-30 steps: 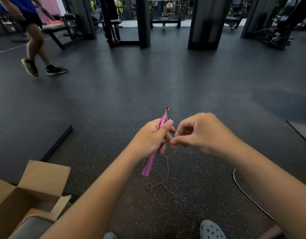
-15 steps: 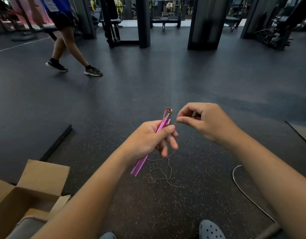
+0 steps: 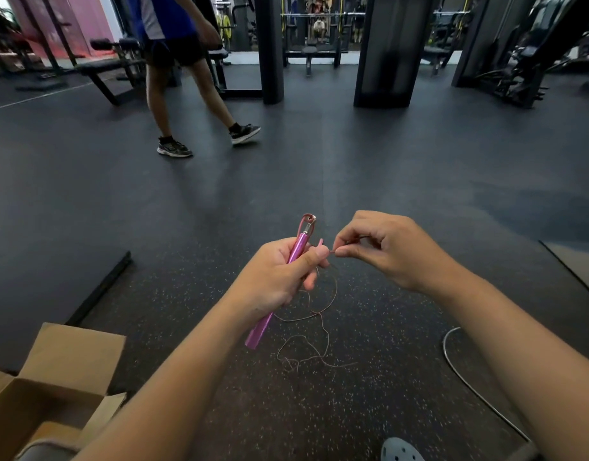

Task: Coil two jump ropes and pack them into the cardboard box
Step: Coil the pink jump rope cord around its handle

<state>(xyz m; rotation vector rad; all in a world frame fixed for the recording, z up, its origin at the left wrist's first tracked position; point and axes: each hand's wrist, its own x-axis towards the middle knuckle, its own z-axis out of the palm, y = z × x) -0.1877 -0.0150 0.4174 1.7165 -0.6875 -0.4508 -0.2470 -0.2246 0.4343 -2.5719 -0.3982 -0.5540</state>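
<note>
Pink jump-rope handle (image 3: 294,261) sits gripped in your left hand (image 3: 279,277); your right hand (image 3: 386,251) pinches its thin cable (image 3: 323,307) just right.

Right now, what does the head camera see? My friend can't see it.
The left hand grips a pink jump rope handle while the right hand pinches its thin cord. An open cardboard box sits lower left.

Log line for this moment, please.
left hand grips pink handle | right hand pinches thin cord | cardboard box open
</note>
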